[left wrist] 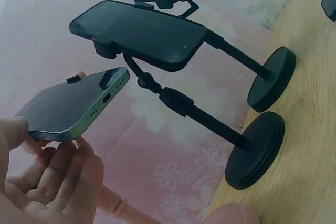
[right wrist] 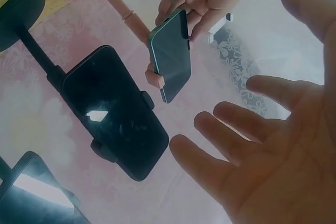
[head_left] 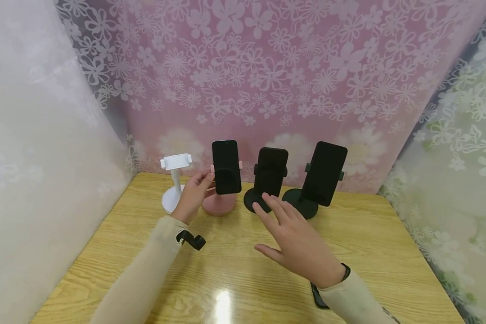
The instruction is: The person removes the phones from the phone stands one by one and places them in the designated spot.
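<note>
The left hand [head_left: 192,198] pinches the clamp [head_left: 212,168] of the pink phone stand [head_left: 218,205], where a smartphone [head_left: 227,166] sits gripped — uneven pressure could spring the clamp and drop it. Right of that stand, the right hand [head_left: 299,243] hangs with fingers spread — a stray swipe might topple the black phone stand [head_left: 250,200].

Left hand [head_left: 195,194] at pink stand [head_left: 219,205]

Dark-screened, green-edged phone [head_left: 227,168], roughly upright in a slim, round-based pink stand [head_left: 218,207]
</note>
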Tool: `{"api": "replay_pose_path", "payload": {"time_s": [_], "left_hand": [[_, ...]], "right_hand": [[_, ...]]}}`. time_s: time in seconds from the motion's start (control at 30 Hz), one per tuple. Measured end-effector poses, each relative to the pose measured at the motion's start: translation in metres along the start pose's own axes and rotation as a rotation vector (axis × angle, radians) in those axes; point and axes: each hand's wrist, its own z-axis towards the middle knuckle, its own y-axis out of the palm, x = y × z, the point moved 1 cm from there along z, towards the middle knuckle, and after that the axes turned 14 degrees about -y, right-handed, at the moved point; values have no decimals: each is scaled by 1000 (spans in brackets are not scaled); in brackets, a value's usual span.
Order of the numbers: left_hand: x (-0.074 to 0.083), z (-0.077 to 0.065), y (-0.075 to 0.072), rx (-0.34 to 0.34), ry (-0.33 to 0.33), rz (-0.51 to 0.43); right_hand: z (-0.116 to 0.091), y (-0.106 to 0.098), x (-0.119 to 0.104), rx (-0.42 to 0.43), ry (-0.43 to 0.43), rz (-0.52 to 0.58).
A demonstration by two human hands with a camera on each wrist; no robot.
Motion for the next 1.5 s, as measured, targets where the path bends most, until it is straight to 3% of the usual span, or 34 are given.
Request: {"api": "replay_pose_path", "payload": {"time_s": [0.23,0.4,0.67,0.9,1.03,1.2,1.3,1.5], "left_hand": [[-6,8,6,11,-2,-98],[-7,12,13,36,14,-160],[-12,6,14,86,116,-193],[-17,-21,7,85,236,-57],[-10,-41,9,116,332,60],[2,-68,19,122,429,129],[6,-81,27,114,453,118],[0,-102,48,66,432,92]], "right_hand": [[12,3,-1,72,-56,-36],[14,5,-1,80,-47,-38],[11,4,0,95,-34,-21],[2,4,1,163,-24,17],[-5,2,4,193,1,51],[-15,-4,7,242,36,73],[-19,-10,7,270,57,68],[-26,-18,6,311,82,38]]}}
